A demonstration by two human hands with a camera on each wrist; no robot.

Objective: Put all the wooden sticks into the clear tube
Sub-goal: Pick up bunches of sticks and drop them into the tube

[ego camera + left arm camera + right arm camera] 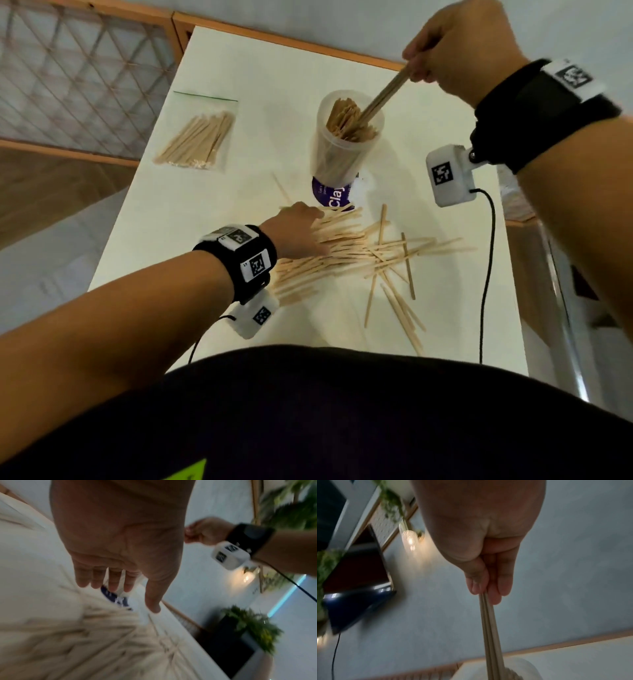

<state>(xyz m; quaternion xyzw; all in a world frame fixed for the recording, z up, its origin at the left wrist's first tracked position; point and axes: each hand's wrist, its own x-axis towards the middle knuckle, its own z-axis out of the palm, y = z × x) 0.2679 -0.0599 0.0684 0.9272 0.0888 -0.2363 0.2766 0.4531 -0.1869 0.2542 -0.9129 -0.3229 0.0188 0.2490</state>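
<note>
The clear tube (pixel 342 150) stands upright mid-table with many wooden sticks inside. My right hand (pixel 448 51) is raised above and right of it and pinches a few sticks (pixel 383 94) by their top ends; their lower ends dip into the tube's mouth. In the right wrist view those sticks (pixel 489 635) hang from thumb and fingers (pixel 477 586) down to the tube (pixel 518 669). My left hand (pixel 298 233) lies with fingers straight over the left part of the loose stick pile (pixel 359 250). In the left wrist view its fingers (pixel 113 580) hover over the blurred pile (pixel 85 642).
A sealed plastic bag of sticks (pixel 200 137) lies at the table's back left. A purple and white lid (pixel 334 198) sits at the tube's base. Cables (pixel 486 274) hang from both wrist cameras. The white table (pixel 239 68) ends at wooden rails.
</note>
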